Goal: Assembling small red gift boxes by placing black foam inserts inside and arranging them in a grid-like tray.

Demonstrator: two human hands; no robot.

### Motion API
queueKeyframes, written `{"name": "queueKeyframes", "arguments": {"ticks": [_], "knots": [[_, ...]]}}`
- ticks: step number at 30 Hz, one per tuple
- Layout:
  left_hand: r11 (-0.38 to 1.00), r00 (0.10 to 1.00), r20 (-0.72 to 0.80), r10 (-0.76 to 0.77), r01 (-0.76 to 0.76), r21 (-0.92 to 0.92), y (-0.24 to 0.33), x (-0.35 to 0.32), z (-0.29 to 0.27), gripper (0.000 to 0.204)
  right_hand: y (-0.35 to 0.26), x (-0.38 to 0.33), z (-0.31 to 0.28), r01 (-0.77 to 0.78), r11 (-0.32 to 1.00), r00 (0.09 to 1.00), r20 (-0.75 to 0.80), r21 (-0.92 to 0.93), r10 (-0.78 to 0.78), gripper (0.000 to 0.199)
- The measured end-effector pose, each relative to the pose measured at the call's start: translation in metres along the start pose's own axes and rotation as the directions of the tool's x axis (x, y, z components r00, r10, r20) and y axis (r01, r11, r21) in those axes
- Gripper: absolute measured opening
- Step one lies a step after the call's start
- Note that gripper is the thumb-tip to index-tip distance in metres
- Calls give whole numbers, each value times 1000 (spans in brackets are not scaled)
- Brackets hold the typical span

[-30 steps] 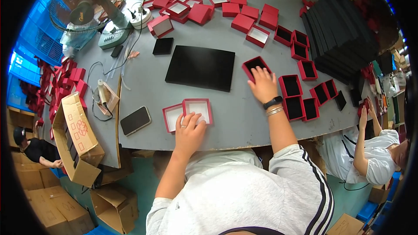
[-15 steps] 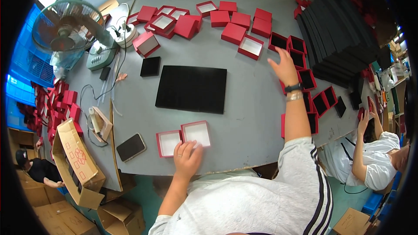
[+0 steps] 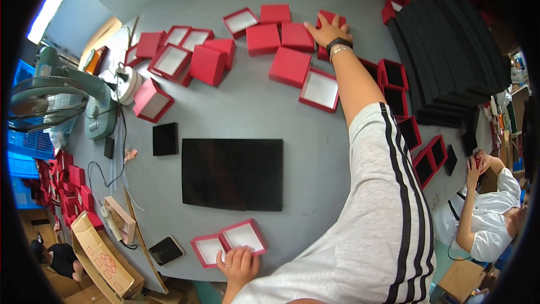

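My right hand (image 3: 333, 34) reaches far forward, its fingers spread over a closed red box (image 3: 331, 18) at the back of the table. A second red box under my wrist is mostly hidden. Close to my body, my left hand (image 3: 238, 264) has its fingers bent over the near rim of an open red box half (image 3: 245, 236) with a white inside. Against it on the left lies another open red box half (image 3: 207, 249), also white within. A flat black rectangular panel (image 3: 232, 174) lies beyond them, with a small black square (image 3: 165, 139) to its left.
More red boxes (image 3: 208, 65) spread along the back. Red boxes with black insides (image 3: 430, 160) line the right, beside a tall stack of black sheets (image 3: 444, 62). A fan (image 3: 95, 101), cables, a phone (image 3: 167, 250) and a carton (image 3: 104, 259) are leftward. A co-worker (image 3: 478, 208) sits at right.
My right hand has moved from above the black-lined boxes at right to a closed red box farther back. My left hand stays at the open box halves. The view has shifted forward.
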State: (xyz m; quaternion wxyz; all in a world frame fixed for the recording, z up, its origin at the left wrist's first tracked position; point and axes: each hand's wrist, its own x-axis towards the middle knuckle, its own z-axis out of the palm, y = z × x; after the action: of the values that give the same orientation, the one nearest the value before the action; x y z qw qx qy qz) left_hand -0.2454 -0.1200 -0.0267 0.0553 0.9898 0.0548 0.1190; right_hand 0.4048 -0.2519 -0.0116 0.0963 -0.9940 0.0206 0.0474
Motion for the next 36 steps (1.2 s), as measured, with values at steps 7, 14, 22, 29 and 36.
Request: {"name": "queueKeyframes", "arguments": {"ticks": [7, 14, 22, 29, 36], "knots": [[999, 998, -66, -12, 8, -53, -1, 9, -2, 18, -16, -68, 11, 178, 983, 979, -110, 34, -174, 64], [990, 970, -242, -3, -31, -137, 6, 20, -1, 10, 6, -215, 29, 323, 944, 942, -117, 69, -314, 48], [983, 947, -320, -35, -26, -184, -2, -2, 4, 12, 19, -308, 22, 210, 976, 976, -71, 59, -206, 69], [977, 928, -371, -13, -67, -202, -8, -8, 11, 11, 33, -314, 26, 169, 971, 983, -104, 171, -153, 65], [971, 924, -382, 1, -92, -220, -7, -9, 13, 11, 50, -321, 20, 265, 961, 963, -69, 82, -259, 69]]}}
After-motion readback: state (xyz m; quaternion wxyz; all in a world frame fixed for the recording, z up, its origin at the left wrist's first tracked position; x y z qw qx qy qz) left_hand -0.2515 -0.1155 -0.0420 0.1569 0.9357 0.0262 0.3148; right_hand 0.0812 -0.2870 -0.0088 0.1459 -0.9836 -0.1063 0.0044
